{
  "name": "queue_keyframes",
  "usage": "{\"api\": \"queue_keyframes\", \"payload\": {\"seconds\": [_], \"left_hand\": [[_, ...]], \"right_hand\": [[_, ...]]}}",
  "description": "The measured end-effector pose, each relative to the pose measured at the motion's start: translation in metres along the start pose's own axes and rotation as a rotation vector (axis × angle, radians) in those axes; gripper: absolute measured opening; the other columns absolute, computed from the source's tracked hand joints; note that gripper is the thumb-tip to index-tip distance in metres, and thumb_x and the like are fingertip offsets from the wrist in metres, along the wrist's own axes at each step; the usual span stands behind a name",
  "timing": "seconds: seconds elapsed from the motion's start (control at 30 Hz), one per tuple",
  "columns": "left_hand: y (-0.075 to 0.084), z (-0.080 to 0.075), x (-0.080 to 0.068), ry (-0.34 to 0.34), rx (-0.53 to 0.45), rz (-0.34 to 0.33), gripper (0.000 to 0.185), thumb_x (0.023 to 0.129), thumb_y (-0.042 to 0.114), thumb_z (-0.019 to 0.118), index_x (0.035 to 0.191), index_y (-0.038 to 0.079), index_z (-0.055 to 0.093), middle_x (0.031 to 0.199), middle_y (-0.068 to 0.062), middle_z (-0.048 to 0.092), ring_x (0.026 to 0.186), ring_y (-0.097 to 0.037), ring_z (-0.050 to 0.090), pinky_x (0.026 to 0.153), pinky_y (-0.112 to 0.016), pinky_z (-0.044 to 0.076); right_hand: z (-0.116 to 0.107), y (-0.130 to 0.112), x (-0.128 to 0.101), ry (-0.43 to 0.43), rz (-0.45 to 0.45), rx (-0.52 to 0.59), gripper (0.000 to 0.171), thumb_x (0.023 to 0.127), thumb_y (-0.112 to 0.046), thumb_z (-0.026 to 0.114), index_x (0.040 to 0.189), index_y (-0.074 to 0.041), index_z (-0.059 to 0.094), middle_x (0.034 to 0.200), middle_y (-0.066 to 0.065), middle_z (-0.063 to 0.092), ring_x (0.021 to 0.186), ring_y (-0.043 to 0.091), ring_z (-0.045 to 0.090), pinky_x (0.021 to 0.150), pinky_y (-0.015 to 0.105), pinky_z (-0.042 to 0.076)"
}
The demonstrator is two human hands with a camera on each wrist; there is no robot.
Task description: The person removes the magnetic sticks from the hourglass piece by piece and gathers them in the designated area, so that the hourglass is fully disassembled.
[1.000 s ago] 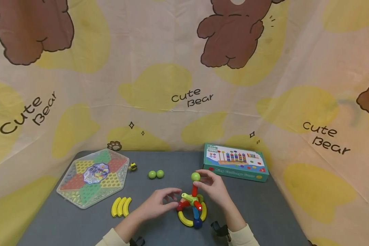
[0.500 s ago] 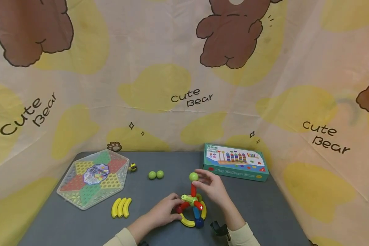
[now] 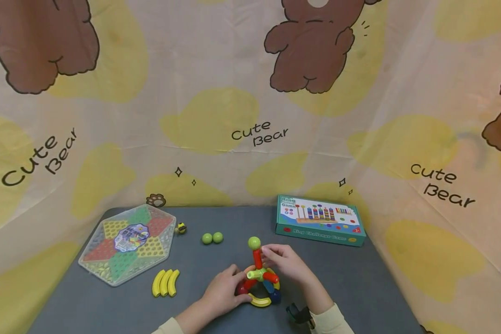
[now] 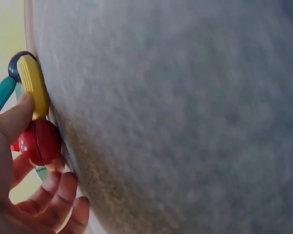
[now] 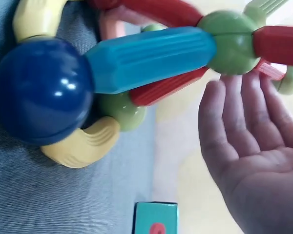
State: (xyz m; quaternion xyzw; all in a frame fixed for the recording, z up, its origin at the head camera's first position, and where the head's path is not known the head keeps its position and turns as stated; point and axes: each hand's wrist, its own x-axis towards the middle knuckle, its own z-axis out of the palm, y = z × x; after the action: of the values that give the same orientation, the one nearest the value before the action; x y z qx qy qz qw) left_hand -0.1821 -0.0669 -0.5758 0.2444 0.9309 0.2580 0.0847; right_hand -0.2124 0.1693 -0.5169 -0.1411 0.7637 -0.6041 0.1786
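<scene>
A ball-and-rod building toy stands on the table in the head view. Yellow curved rods and coloured balls form its base, and a green ball tops its upright red rod. My left hand holds the base at the red ball, thumb on the yellow curved rod, index finger behind the ball. My right hand is beside the upright rod, fingers fairly straight. In the right wrist view its fingertips partly hide behind the green hub; whether they touch is unclear. The dark blue ball is nearest that camera.
Several yellow curved rods lie left of the left hand. Two green balls sit farther back, near a small yellow-and-black object. A hexagonal game board lies at the left, a green game box at back right.
My left hand has closed in on the base and grips it at the red ball. The toy has turned, its blue ball going right and its top leaning left. My right hand has lowered slightly.
</scene>
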Motion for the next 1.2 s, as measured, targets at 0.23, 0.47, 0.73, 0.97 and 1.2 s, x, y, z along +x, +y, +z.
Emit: {"api": "queue_keyframes", "payload": {"seconds": [0.23, 0.47, 0.73, 0.97, 1.2], "left_hand": [[0.002, 0.004, -0.002, -0.014, -0.121, -0.032, 0.050, 0.078, 0.045, 0.085, 0.116, 0.018, 0.070, 0.085, 0.008, 0.049, 0.068, -0.007, 0.046, 0.058, -0.023, 0.041], [0.005, 0.003, -0.005, 0.022, -0.223, -0.035, 0.039, 0.073, 0.029, 0.091, 0.102, 0.013, 0.071, 0.084, 0.005, 0.051, 0.070, -0.007, 0.046, 0.060, -0.023, 0.042], [0.012, 0.008, -0.003, 0.091, -0.279, -0.100, 0.036, 0.078, 0.035, 0.088, 0.102, 0.013, 0.072, 0.092, 0.001, 0.049, 0.073, -0.011, 0.046, 0.061, -0.024, 0.041], [0.026, 0.017, 0.006, 0.187, -0.240, -0.168, 0.030, 0.080, 0.036, 0.084, 0.087, 0.015, 0.064, 0.087, -0.001, 0.042, 0.063, -0.015, 0.045, 0.054, -0.027, 0.037], [0.035, 0.022, 0.007, 0.251, -0.218, -0.198, 0.025, 0.074, 0.017, 0.080, 0.085, 0.016, 0.058, 0.089, -0.003, 0.039, 0.061, -0.018, 0.045, 0.054, -0.030, 0.040]], "right_hand": [[-0.001, 0.011, -0.002, -0.041, 0.011, 0.072, 0.053, 0.107, -0.040, 0.047, 0.134, 0.003, 0.060, 0.123, 0.018, 0.069, 0.110, 0.028, 0.068, 0.102, 0.052, 0.050], [0.001, 0.023, -0.003, -0.038, -0.033, 0.048, 0.040, 0.102, -0.029, 0.060, 0.133, -0.003, 0.063, 0.124, 0.018, 0.070, 0.105, 0.022, 0.069, 0.094, 0.035, 0.056], [0.005, 0.024, 0.001, 0.059, 0.006, 0.078, 0.041, 0.100, -0.029, 0.064, 0.130, -0.001, 0.066, 0.121, 0.016, 0.070, 0.102, 0.024, 0.067, 0.087, 0.028, 0.057], [0.006, 0.026, 0.000, 0.091, 0.003, 0.106, 0.042, 0.099, -0.028, 0.066, 0.131, -0.001, 0.065, 0.123, 0.016, 0.070, 0.102, 0.023, 0.068, 0.088, 0.028, 0.057], [0.007, 0.026, 0.001, 0.109, -0.004, 0.109, 0.040, 0.099, -0.025, 0.066, 0.130, 0.001, 0.065, 0.123, 0.018, 0.069, 0.101, 0.022, 0.068, 0.085, 0.025, 0.057]]}}
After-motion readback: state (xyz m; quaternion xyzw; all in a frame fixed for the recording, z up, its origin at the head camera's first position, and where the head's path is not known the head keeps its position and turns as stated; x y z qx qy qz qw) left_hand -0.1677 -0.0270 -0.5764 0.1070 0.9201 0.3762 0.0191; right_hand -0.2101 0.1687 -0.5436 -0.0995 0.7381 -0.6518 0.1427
